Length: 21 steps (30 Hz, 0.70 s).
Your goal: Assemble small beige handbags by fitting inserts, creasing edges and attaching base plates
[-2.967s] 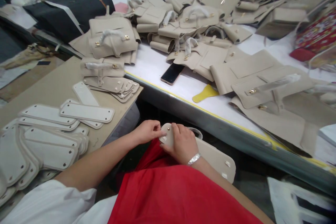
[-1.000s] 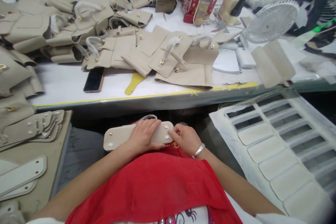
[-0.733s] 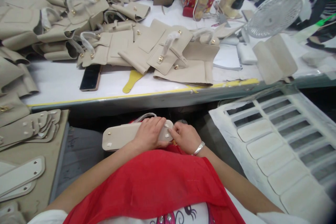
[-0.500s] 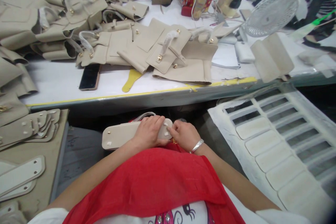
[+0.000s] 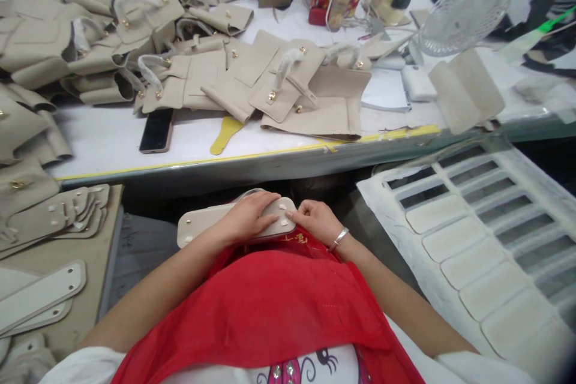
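Note:
A long beige bag-bottom panel (image 5: pixel 202 226) with small gold studs and white tabs lies across my lap on a red apron. My left hand (image 5: pixel 246 218) rests on top of its right half, fingers curved over it and pressing it down. My right hand (image 5: pixel 317 220), with a silver bracelet on the wrist, pinches the panel's right end with closed fingertips next to a white tab.
A white worktable edge (image 5: pixel 252 163) runs just ahead, with a phone (image 5: pixel 156 130), a yellow tab (image 5: pixel 225 133) and heaps of beige bag pieces (image 5: pixel 288 81). Left is a brown board (image 5: pixel 81 246) with stacked panels. Right is a white slotted rack (image 5: pixel 477 234); a small fan (image 5: pixel 463 12) stands behind.
Since three seconds ago my view swung right and the panel turned level across my lap. In the last second both hands stay on its right end, shifting only slightly.

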{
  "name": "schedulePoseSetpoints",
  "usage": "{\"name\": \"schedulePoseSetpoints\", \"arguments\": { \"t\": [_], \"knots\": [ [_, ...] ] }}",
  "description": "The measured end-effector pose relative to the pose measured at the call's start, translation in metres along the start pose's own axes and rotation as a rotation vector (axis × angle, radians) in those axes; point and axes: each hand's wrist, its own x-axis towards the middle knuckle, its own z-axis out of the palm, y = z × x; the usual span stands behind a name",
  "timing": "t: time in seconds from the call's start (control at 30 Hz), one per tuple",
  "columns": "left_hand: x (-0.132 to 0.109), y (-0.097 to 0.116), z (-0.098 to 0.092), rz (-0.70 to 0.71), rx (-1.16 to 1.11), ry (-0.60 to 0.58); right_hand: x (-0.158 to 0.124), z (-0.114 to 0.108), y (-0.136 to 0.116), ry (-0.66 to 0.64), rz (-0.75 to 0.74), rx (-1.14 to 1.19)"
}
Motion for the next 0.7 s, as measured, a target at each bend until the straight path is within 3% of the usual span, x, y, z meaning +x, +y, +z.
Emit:
{"name": "schedulePoseSetpoints", "arguments": {
  "t": [0.3, 0.53, 0.7],
  "knots": [
    [0.007, 0.007, 0.004, -0.086, -0.016, 0.014, 0.000, 0.002, -0.001, 0.026, 0.039, 0.096],
    [0.006, 0.005, 0.006, -0.133, -0.015, 0.077, -0.004, 0.004, -0.003, 0.053, -0.104, 0.044],
    [0.009, -0.005, 0.003, -0.099, -0.006, 0.036, 0.001, 0.006, -0.005, 0.035, -0.081, 0.121]
  ]
}}
